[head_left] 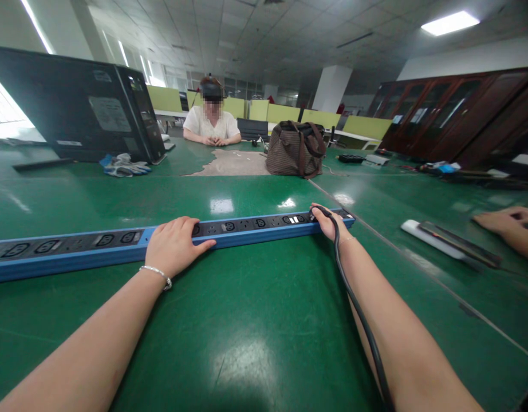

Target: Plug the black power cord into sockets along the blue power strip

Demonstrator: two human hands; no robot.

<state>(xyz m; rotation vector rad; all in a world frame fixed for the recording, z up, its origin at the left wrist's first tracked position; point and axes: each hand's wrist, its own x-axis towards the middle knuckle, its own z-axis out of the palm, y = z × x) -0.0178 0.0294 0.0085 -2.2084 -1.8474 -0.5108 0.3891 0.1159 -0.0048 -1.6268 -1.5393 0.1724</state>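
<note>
Across the green desk [247, 286] lies a blue power strip [268, 231], left hand [173, 243] clasped over its middle. The right hand [327, 222] grips the black cable [350, 280] at its right end; seating is hidden, and other visible sockets [228, 227] carry no cable.

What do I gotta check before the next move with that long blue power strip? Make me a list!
1. Blue power strip lying on the green table: ok.
2. Left hand on the strip: ok.
3. Right hand holding the black cable near its end: ok.
4. Cable's end fully in a socket: cannot tell, the right hand hides it.
5. Cable clear of the right forearm: not ok, it runs along it.
6. Brown bag apart from the strip: ok.
</note>
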